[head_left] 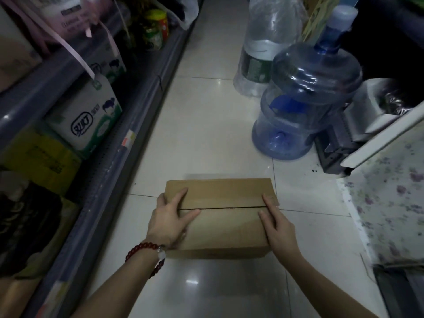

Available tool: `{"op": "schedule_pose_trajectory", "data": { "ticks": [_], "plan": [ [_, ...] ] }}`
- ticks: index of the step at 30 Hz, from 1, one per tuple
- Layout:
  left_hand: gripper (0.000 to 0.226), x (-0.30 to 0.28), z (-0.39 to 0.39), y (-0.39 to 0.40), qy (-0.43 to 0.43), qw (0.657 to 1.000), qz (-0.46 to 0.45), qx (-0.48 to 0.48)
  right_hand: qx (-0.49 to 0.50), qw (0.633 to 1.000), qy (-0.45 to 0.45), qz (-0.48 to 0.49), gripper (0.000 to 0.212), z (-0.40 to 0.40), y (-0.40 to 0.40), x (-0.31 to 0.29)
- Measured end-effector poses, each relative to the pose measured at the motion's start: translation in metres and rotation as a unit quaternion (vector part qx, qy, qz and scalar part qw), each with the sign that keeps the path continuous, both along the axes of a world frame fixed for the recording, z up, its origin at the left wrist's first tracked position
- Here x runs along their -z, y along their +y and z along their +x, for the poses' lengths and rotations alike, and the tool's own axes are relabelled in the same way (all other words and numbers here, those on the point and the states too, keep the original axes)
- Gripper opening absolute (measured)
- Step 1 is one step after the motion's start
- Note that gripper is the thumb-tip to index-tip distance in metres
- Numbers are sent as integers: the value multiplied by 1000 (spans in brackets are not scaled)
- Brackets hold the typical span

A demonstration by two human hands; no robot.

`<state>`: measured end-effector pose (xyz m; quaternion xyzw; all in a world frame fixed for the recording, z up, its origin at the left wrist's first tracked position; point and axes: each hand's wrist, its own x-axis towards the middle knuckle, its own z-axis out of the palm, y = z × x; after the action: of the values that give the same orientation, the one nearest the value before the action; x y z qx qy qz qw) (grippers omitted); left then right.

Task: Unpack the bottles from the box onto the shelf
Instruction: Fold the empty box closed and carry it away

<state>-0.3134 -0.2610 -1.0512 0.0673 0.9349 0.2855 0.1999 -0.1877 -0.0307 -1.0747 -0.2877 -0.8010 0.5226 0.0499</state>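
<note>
Closed cardboard box (220, 216) on the tiled floor (206, 125), flaps shut, seam running across the top. Left hand (171, 220) flat on the left edge, fingers (181, 196) straight and spread, bead bracelet (146, 251) at the wrist. Right hand (278, 228) laid along the right edge, fingers straight, holding nothing. Shelf (96, 138) just left of the box, stocked with packs. Blue water jug (305, 106) farther back to the right.

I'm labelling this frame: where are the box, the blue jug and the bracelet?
box (224, 232), head view, on its closed near top flap.
blue jug (314, 88), head view, on its upper body.
bracelet (143, 247), head view, on the red beads at the left wrist.
</note>
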Motion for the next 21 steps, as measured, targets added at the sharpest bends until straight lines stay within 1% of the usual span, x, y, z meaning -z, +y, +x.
{"op": "schedule_pose_trajectory", "data": {
  "ticks": [3,6,11,16,19,21],
  "plan": [
    [69,-63,6,0,-16,1000,8,-3,3,1000,4,-6,45,1,3,-65],
    [69,-143,9,4,-27,999,23,-5,20,1000,-2,-22,44,0,11,-150],
    [71,-303,6,17,-41,998,37,-8,24,999,-33,-7,42,-4,32,-306],
    [70,-459,-11,38,-35,998,46,-16,7,999,-36,10,39,-27,60,-456],
    [68,-528,-29,49,-10,998,48,-30,-15,999,-34,23,37,-52,78,-530],
    [70,-559,-45,57,8,998,51,-30,-25,999,-30,20,36,-71,90,-566]
  ]
}}
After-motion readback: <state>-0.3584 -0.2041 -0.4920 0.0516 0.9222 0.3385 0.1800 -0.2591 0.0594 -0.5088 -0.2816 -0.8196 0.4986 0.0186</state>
